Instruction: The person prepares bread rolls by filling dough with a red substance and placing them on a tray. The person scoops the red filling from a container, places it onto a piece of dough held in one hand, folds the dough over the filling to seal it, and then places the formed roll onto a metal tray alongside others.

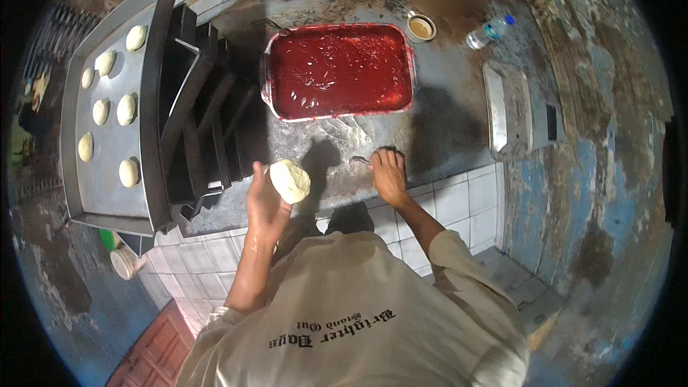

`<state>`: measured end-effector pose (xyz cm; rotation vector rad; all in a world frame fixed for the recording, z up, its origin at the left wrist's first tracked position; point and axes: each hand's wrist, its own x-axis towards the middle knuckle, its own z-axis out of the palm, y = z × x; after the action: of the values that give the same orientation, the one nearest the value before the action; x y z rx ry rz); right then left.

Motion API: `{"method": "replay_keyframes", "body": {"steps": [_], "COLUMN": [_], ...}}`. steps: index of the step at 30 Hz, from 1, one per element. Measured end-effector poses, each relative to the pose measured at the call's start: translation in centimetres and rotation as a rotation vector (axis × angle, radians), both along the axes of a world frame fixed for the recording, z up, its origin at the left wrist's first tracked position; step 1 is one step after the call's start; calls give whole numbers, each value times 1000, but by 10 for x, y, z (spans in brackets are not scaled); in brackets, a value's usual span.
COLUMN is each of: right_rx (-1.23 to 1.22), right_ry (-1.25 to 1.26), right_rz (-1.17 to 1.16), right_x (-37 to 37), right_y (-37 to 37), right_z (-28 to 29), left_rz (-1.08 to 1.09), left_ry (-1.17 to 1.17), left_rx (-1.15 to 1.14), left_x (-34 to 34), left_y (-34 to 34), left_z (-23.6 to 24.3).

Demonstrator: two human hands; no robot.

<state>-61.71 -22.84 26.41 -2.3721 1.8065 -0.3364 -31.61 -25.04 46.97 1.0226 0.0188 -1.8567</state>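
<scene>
The left hand [265, 204] held a flattened round of dough [290, 181], its fingers and thumb along the left and near sides. The right hand [388, 174] was closed around what looked like a spoon [360, 160], pointing left toward the dough, and rested by the near part of the table [448, 64]. Between the two hands was a gap over the table top.

Beyond both hands lay a large tub [266, 75] of red filling [340, 68], its long axis running left to right. The right hand was the nearer to it, just short of its near edge.

To the left, well apart from the left hand, a metal tray [107, 190] carried seven dough pieces [126, 110]. A cup [411, 29] and a bottle [491, 32] stood or lay far right, with a metal pan [507, 111] nearer.
</scene>
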Motion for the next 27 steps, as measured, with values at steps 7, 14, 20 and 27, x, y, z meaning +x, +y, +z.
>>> {"method": "replay_keyframes", "body": {"steps": [7,14,20,27], "right_rx": [-1,-48,483,857], "right_ry": [-172,69,92,-582], "right_rz": [116,428,293,311], "right_x": [4,46,64,36], "right_y": [-134,-196,-210,-206], "right_z": [83,53,95,102], "left_rz": [239,333,427,405], "left_ry": [-143,-62,-71,28], "left_rx": [88,2,0,1], "left_x": [-10,-17,-14,-22], "left_y": [13,12,19,-3], "left_z": [-30,-22,-27,-33]}}
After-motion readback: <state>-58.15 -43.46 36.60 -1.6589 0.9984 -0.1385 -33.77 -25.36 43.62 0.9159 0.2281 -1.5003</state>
